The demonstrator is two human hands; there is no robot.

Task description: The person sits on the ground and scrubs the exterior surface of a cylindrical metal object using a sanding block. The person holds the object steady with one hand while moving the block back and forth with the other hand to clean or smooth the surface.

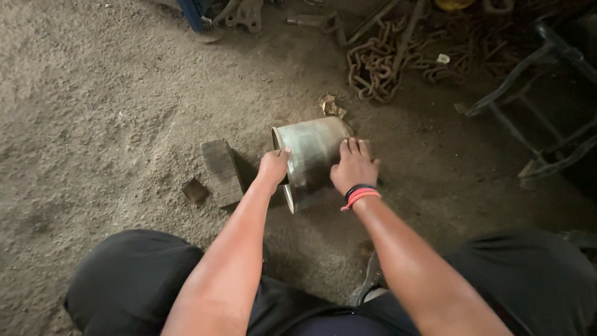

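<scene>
- Both hands are on a metal cylinder (313, 158) that lies on its side on the dirt floor (112, 112), in front of the person's knees.
- At the left open end of the cylinder, the left hand (273, 167) closes over the rim; the thumb rests on the edge, and the other fingers are hidden, so I cannot tell how far they go inside.
- On the right part of the cylinder wall, the right hand (354, 167) lies flat with fingers spread and pointing away from the person; it presses on the surface and does not wrap around it.
- Just below the right hand, the wrist carries a black and a pink wristband (360, 194).
- So the cylinder sits between the two hands, with its open mouth turned to the left and a little toward the person.
- Just left of the cylinder stands a wooden block (222, 171), close to the left hand but apart from it, and a smaller dark piece (194, 190) lies beside the block.
- Behind the cylinder, near its far end, lies a crumpled brown scrap (331, 106).
- Farther back, a heap of rusty chain (376, 68) lies on the ground.
- At the far right stands a dark metal frame (535, 106).
</scene>
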